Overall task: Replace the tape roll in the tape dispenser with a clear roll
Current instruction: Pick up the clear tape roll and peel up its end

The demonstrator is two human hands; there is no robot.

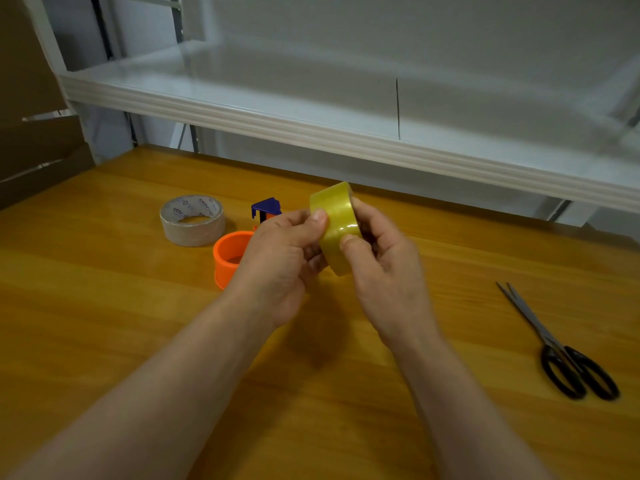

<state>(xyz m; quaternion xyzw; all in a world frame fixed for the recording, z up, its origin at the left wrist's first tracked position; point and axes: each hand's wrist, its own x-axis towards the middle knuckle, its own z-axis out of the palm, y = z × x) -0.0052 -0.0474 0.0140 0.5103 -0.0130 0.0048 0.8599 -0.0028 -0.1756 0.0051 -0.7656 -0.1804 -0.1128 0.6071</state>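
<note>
Pinches the clear roll [337, 220] between left hand [284, 261] and right hand [384, 271], raised over the desk [138, 341], just beside the orange dispenser [227, 261]. Could slip: glossy band, thumb-tip grip only.

- We count two bare hands: one left hand [280, 258] and one right hand [384, 271].
- We count two rolls of tape: one yellowish clear tape roll [337, 220] and one grey tape roll [194, 233] with printed lettering.
- We count one tape dispenser [227, 258], orange with a blue part.
- We count one pair of scissors [550, 342] with black handles.
- We count one wooden table [138, 323] and one white shelf [311, 126].
</note>
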